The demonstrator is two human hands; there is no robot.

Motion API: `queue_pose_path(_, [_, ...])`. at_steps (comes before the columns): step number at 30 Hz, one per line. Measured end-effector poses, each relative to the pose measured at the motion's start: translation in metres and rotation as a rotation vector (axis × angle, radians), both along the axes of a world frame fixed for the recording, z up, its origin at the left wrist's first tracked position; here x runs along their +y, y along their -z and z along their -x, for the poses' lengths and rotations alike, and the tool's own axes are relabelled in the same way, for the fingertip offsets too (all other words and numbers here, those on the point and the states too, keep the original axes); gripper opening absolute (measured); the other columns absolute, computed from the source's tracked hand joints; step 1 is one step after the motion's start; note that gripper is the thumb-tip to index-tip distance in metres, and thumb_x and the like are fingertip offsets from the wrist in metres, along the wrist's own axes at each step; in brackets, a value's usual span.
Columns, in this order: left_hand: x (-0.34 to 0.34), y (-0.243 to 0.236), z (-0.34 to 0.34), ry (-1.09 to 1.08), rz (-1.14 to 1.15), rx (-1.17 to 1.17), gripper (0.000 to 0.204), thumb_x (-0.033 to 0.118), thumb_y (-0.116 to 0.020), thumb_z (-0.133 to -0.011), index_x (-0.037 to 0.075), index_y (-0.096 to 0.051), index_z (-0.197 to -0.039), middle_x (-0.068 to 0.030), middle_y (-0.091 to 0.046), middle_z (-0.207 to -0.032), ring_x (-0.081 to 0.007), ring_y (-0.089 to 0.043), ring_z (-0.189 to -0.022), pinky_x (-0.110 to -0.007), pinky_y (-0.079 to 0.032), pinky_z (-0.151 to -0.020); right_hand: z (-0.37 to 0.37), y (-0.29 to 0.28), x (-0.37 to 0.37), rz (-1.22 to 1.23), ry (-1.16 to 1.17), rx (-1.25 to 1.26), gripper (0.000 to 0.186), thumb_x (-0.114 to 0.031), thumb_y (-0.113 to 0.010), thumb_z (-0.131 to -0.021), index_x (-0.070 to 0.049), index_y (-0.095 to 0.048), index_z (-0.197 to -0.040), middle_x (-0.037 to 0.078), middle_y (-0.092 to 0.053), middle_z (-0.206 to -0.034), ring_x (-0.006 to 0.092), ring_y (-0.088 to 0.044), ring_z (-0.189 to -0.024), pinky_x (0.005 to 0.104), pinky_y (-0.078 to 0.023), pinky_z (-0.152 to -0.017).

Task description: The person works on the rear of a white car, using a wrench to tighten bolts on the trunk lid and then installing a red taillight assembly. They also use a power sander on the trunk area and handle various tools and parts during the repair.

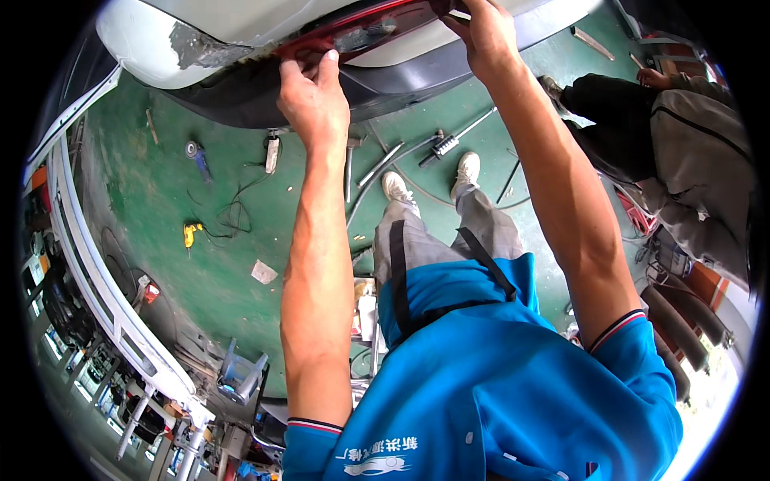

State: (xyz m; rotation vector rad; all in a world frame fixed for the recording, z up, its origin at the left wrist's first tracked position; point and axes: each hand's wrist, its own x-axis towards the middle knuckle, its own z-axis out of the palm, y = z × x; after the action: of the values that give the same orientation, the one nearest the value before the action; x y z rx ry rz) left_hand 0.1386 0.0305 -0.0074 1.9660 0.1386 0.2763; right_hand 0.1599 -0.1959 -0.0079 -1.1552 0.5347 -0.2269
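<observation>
At the top, a car's light-coloured rear body [140,40] has a rough scraped patch and a dark lower bumper [401,80]. A long red tail-lamp strip [377,28] runs across it. My left hand [317,100] grips the lamp's lower left part, fingers curled and thumb pointing up. My right hand [489,40] is at the lamp's right end, its fingers curled round the edge; the fingertips are partly cut off by the frame top.
Another person [690,160] is at the right. On the green floor lie a yellow drill [192,232], a blue grinder [198,158], a slide hammer [445,146], hoses, cords and a hammer [349,164]. A white metal frame [112,297] curves along the left; grey cylinders [674,325] lie lower right.
</observation>
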Motion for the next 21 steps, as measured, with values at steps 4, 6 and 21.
queue_pose_path(4, [0.001, 0.001, -0.005, -0.003, -0.049, -0.095, 0.025, 0.015, -0.076, -0.092, -0.006, -0.065, -0.101, -0.0133, -0.074, -0.088, -0.0183, -0.069, -0.08, -0.034, -0.054, -0.077, -0.002, -0.004, 0.002, 0.006, 0.0, 0.0, 0.047, -0.034, -0.07, -0.096, 0.002, -0.061, -0.124, 0.008, -0.067, -0.111, 0.0183, -0.064, -0.1, 0.0333, -0.051, -0.09])
queue_pose_path(6, [0.004, 0.007, -0.005, 0.003, -0.093, -0.057, 0.027, 0.015, -0.076, -0.092, -0.006, -0.064, -0.103, -0.015, -0.074, -0.089, -0.0187, -0.069, -0.079, -0.033, -0.054, -0.076, -0.002, -0.003, 0.003, 0.029, 0.004, -0.005, 0.051, -0.034, -0.071, -0.095, 0.003, -0.06, -0.128, 0.01, -0.067, -0.116, 0.0192, -0.064, -0.102, 0.0343, -0.052, -0.09])
queue_pose_path(21, [0.006, 0.008, -0.02, 0.083, 0.148, 0.063, 0.034, 0.01, -0.068, -0.099, -0.009, -0.056, -0.125, -0.0146, -0.069, -0.113, -0.0183, -0.066, -0.097, -0.033, -0.053, -0.088, 0.014, -0.014, 0.006, 0.44, 0.083, 0.064, 0.067, -0.031, -0.076, -0.087, 0.005, -0.052, -0.137, 0.025, -0.064, -0.124, 0.0373, -0.065, -0.112, 0.0453, -0.051, -0.099])
